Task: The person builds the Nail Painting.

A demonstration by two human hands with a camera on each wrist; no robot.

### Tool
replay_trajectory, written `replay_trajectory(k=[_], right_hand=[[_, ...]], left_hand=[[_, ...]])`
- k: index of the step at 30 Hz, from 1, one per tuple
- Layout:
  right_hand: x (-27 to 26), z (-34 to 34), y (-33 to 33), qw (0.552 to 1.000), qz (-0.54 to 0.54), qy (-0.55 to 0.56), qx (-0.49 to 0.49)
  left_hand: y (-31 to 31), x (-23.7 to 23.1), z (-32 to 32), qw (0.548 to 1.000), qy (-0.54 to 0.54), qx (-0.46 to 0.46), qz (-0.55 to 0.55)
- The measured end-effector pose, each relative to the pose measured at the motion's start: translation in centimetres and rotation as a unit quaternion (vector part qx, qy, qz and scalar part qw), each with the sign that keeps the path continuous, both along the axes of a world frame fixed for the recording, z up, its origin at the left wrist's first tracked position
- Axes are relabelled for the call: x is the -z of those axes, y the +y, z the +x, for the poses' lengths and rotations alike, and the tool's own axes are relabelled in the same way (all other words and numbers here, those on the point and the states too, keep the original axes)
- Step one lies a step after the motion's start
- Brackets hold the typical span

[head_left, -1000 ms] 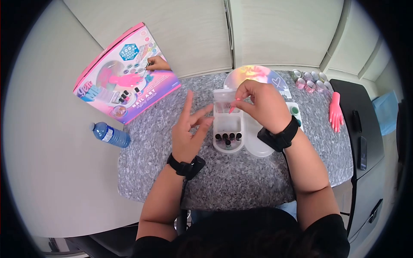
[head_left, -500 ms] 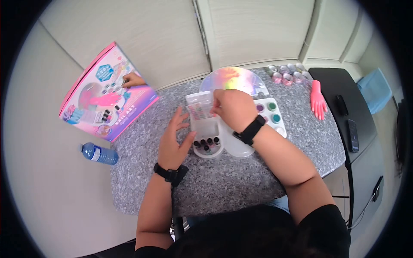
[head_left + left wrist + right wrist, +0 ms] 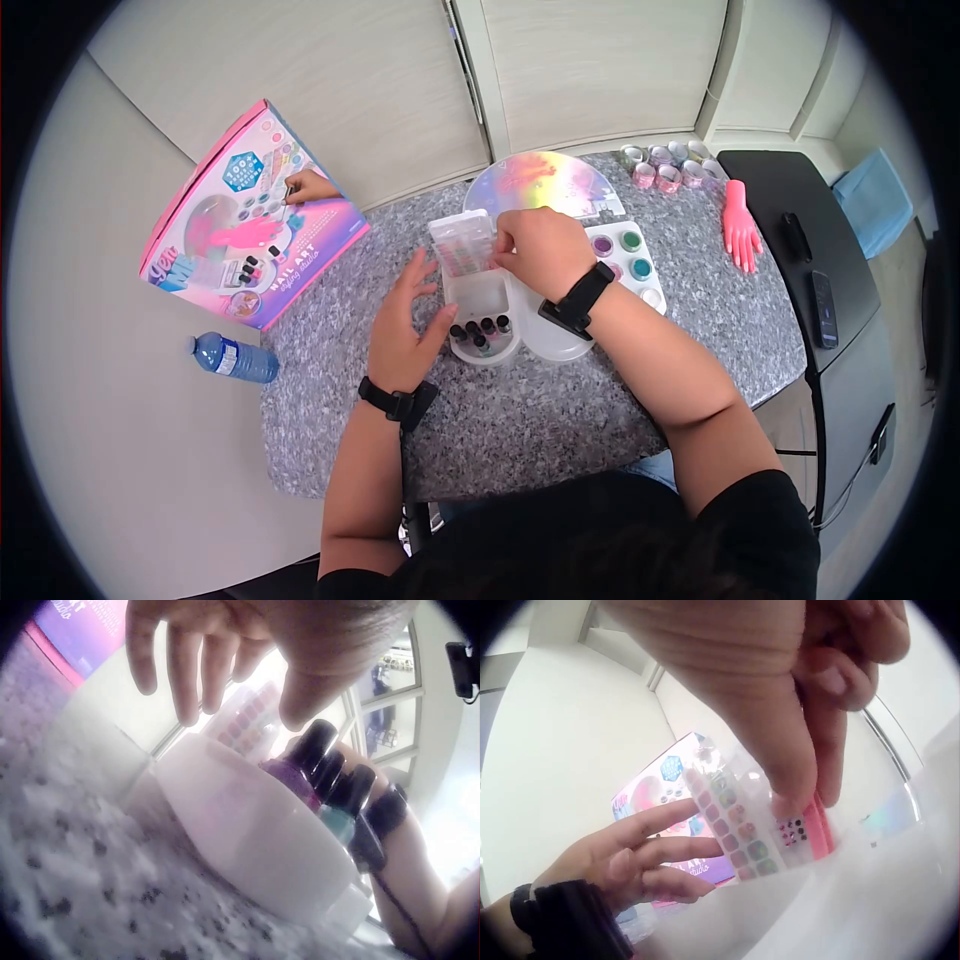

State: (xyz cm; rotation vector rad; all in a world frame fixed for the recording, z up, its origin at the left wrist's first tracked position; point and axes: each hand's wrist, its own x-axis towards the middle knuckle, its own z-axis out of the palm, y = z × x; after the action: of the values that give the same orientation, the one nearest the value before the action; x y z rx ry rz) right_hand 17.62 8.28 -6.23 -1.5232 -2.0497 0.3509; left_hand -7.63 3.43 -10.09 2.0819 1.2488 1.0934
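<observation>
A white nail art case [image 3: 515,345] lies unfolded on the speckled table. My right hand [image 3: 545,250] reaches into its back left compartment, thumb and fingertips pinching a slim pink piece [image 3: 821,832]. Sheets of nail stickers [image 3: 731,825] stand upright right beside those fingertips, with a patch of small dark and pink gems [image 3: 791,832] by the thumb. To the left of the case, my left hand [image 3: 400,325] hovers with its fingers spread and holds nothing. Several black-capped nail polish bottles [image 3: 487,328] sit in the front left compartment, close to the left thumb.
Pots of coloured glitter [image 3: 630,241] fill the case's right side; a rainbow panel [image 3: 545,185] stands behind it. Further right are small clear jars [image 3: 668,178] and a pink model hand [image 3: 740,230]. On the left stand the kit box [image 3: 255,220] and a water bottle [image 3: 235,358].
My right hand has lowered the pink piece from above the case into the back left compartment, then stayed there. My left hand has come down beside the case. The head view has shifted.
</observation>
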Motion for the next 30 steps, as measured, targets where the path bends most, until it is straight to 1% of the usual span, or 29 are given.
replay_trajectory(k=[2, 5, 7, 8, 10, 11, 13, 15, 16, 17, 19, 20, 21, 23, 25, 27, 29, 30], right_hand=[[0.2, -0.1, 0.0, 1.000, -0.006, 0.003, 0.001], [0.2, -0.2, -0.1, 1.000, 0.004, -0.023, 0.014], [-0.4, 0.2, -0.3, 0.997, 0.030, -0.069, -0.002], [-1.1, 0.5, -0.5, 0.997, 0.029, -0.070, -0.001], [-2.7, 2.1, -0.9, 0.999, 0.034, -0.019, 0.000], [-3.3, 3.4, -0.6, 0.999, 0.035, -0.024, 0.010], [-4.8, 6.7, 0.6, 0.997, 0.047, 0.047, 0.045], [-5.4, 10.9, 1.9, 0.988, 0.083, 0.053, 0.121], [-5.6, 12.8, 2.6, 0.985, 0.078, 0.041, 0.151], [-5.5, 14.6, 3.4, 0.981, 0.072, 0.030, 0.179], [-3.9, 18.2, 5.7, 0.975, 0.032, -0.045, 0.215], [-3.0, 19.6, 7.0, 0.969, -0.010, -0.094, 0.226], [-2.1, 20.5, 8.1, 0.969, -0.008, -0.096, 0.226], [-0.5, 21.8, 9.9, 0.948, -0.056, -0.166, 0.267], [1.2, 23.5, 11.8, 0.943, -0.068, -0.175, 0.276], [2.7, 24.8, 13.5, 0.950, -0.085, -0.136, 0.269], [2.6, 24.1, 13.8, 0.945, -0.101, -0.142, 0.276], [2.4, 23.8, 13.9, 0.939, -0.111, -0.163, 0.281]], left_hand=[[0.1, 0.1, 0.0, 1.000, 0.004, 0.002, 0.006], [0.1, 0.1, -0.1, 1.000, 0.010, 0.006, 0.007], [0.1, 0.0, 0.0, 1.000, 0.011, 0.008, 0.004], [0.1, 0.0, -0.1, 1.000, 0.010, 0.009, 0.003], [0.2, 0.2, -0.2, 1.000, 0.019, 0.019, -0.005], [0.4, 0.3, -0.2, 0.999, 0.014, 0.029, -0.004], [0.6, 0.7, -0.5, 0.997, 0.080, 0.019, 0.007], [0.9, 1.4, -1.1, 0.997, 0.072, 0.016, 0.003], [1.1, 1.4, -1.3, 0.995, 0.092, 0.019, 0.014], [1.2, 1.4, -1.6, 0.993, 0.113, 0.020, 0.023], [1.0, 0.6, -1.8, 0.993, 0.113, 0.018, 0.007], [0.9, 0.1, -1.8, 0.993, 0.116, 0.016, -0.009], [0.9, -0.1, -1.8, 0.993, 0.113, 0.016, -0.007], [0.9, -0.5, -1.7, 0.994, 0.103, 0.029, -0.010], [1.2, 0.1, -1.9, 0.993, 0.108, 0.035, -0.017], [1.3, 0.0, -2.0, 0.992, 0.116, 0.040, -0.021], [1.3, -0.3, -1.8, 0.990, 0.135, 0.033, -0.008], [1.4, -0.2, -1.8, 0.990, 0.135, 0.032, -0.006]])
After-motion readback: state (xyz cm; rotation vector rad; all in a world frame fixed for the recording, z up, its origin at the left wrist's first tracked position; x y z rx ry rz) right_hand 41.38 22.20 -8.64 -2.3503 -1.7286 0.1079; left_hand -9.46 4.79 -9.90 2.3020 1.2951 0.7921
